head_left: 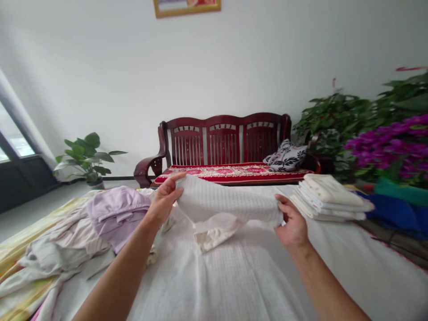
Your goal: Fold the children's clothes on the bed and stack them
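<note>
A white waffle-textured garment (227, 203) is lifted just above the white-covered table (234, 276), folded over with a cream collar part (210, 238) hanging below it. My left hand (165, 198) grips its left edge between thumb and fingers. My right hand (292, 225) grips its right edge. Both forearms reach in from the bottom of the view.
A heap of unfolded clothes lies at the left, with a lilac shirt (117, 214) on top. A stack of folded cream cloths (329, 196) sits at the right. Beyond stand a dark red wooden bench (224, 147), a potted plant (87, 158) and purple flowers (391, 145).
</note>
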Motion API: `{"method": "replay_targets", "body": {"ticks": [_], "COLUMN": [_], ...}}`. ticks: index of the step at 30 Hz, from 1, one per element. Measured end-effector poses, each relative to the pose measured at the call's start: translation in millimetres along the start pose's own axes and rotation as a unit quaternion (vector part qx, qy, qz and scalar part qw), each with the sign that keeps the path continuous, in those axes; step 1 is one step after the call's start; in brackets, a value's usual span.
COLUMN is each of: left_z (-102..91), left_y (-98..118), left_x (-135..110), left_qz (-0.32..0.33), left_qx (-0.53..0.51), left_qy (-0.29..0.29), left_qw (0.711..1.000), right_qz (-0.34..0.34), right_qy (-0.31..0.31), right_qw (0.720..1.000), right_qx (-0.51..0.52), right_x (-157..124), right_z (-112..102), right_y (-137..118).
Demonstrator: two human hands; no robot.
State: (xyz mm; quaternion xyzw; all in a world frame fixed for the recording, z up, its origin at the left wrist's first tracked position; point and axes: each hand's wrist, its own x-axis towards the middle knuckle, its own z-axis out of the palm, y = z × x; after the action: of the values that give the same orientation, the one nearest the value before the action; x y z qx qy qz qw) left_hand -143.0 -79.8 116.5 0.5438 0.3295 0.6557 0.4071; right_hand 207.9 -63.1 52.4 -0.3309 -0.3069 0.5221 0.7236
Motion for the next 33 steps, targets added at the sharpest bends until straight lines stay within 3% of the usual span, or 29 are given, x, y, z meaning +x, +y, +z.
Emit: {"method": "replay_targets", "body": {"ticks": [2,3,5,6,7,9,10,12,14,16,19,23,25,28,31,33], "left_z": [-10.3,-17.6,-34.9,-43.8,-52.1,-65.3,-69.6,-73.3,-71.3,-65.1,-52.7,-42.9,-42.8,-45.3,-46.9,-46.9], "left_y": [-2.9,-5.9,-13.0,-16.4,-19.4,-25.2,-28.5,-37.4,-50.0,-65.4,-88.4,-106.7,-108.6,-102.7,-85.0,-65.5], "left_x": [-16.4,-25.6,-43.5,-51.2,-57.4,-63.9,-63.8,-57.7,-46.4,-34.8,-24.5,-23.6,-23.7,-20.1,-14.9,-14.1], "left_qz": [-0.079,-0.132,-0.233,-0.269,-0.297,-0.324,-0.319,-0.265,-0.186,-0.145,-0.176,-0.223,-0.223,-0.209,-0.177,-0.143], "left_qx": [0.051,0.092,0.203,0.260,0.304,0.357,0.377,0.431,0.500,0.551,0.558,0.515,0.480,0.386,0.236,0.082], "left_qy": [-0.057,-0.097,-0.196,-0.248,-0.289,-0.321,-0.305,-0.219,-0.127,-0.082,-0.046,0.011,0.041,0.107,0.189,0.237], "left_qw": [0.994,0.982,0.931,0.894,0.858,0.815,0.814,0.834,0.836,0.818,0.810,0.828,0.847,0.892,0.937,0.958], "right_qz": [0.065,0.109,0.187,0.203,0.202,0.157,0.121,0.063,0.030,0.006,-0.005,-0.040,-0.090,-0.135,-0.150,-0.179], "right_qy": [-0.131,-0.217,-0.363,-0.395,-0.397,-0.339,-0.297,-0.250,-0.240,-0.233,-0.223,-0.206,-0.190,-0.161,-0.094,-0.046], "right_qw": [0.987,0.963,0.888,0.861,0.852,0.873,0.888,0.894,0.876,0.847,0.804,0.765,0.778,0.855,0.928,0.946], "right_qx": [-0.067,-0.116,-0.212,-0.248,-0.276,-0.315,-0.330,-0.367,-0.416,-0.479,-0.552,-0.608,-0.592,-0.474,-0.328,-0.267], "right_x": [-3.6,-5.9,-8.7,-8.5,-7.2,-1.9,1.7,9.2,15.9,20.9,24.0,22.7,21.7,20.8,19.7,17.2], "right_z": [-13.9,-20.2,-28.7,-30.1,-29.9,-26.1,-24.0,-22.9,-28.0,-37.3,-49.1,-47.2,-41.5,-32.8,-24.2,-18.1], "right_y": [-16.3,-20.2,-19.7,-15.9,-10.3,4.4,12.6,28.8,42.4,51.6,57.9,58.1,55.6,47.3,28.8,8.8]}}
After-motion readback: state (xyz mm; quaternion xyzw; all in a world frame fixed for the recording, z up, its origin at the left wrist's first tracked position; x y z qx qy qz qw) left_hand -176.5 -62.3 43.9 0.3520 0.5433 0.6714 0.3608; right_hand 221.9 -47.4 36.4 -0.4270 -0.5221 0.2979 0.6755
